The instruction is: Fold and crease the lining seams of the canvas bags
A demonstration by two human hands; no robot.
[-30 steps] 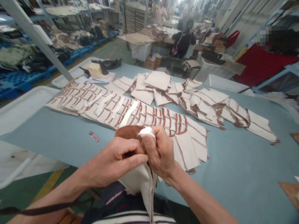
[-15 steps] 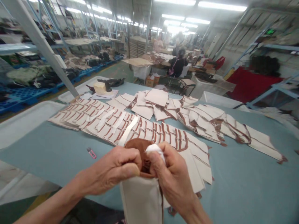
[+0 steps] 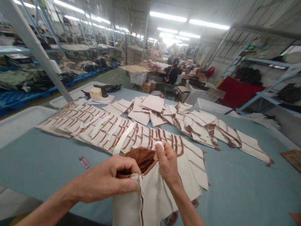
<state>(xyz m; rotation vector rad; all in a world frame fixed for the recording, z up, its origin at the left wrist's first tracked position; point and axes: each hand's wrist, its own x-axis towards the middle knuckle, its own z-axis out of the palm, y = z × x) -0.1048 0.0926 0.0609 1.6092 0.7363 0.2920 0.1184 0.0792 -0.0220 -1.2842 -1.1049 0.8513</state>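
Observation:
An off-white sewn bag piece (image 3: 128,205) with a brown lining stands upright in front of me, its mouth open toward the top. My left hand (image 3: 113,179) pinches the near edge beside a seam, thumb outside and fingers inside the mouth. On the right rim, my right hand (image 3: 166,163) is closed around the edge, with a wad of white cloth (image 3: 159,145) poking out between thumb and fingers. Behind the hands lies a long overlapping row of off-white panels (image 3: 94,125) with brown edging, several pale strips across it. Pink thread snips (image 3: 84,162) lie to the left.
More off-white pieces (image 3: 152,105) are heaped at the back of the blue-green table (image 3: 235,188). A yellowish block (image 3: 96,94) sits on papers at the far left. White bins (image 3: 23,125) stand along the left edge. A seated person (image 3: 172,73) is farther back.
The bag piece has turned, so a seam now faces me and its mouth is wider. My right hand has moved up to the right rim, while my left hand grips the near edge.

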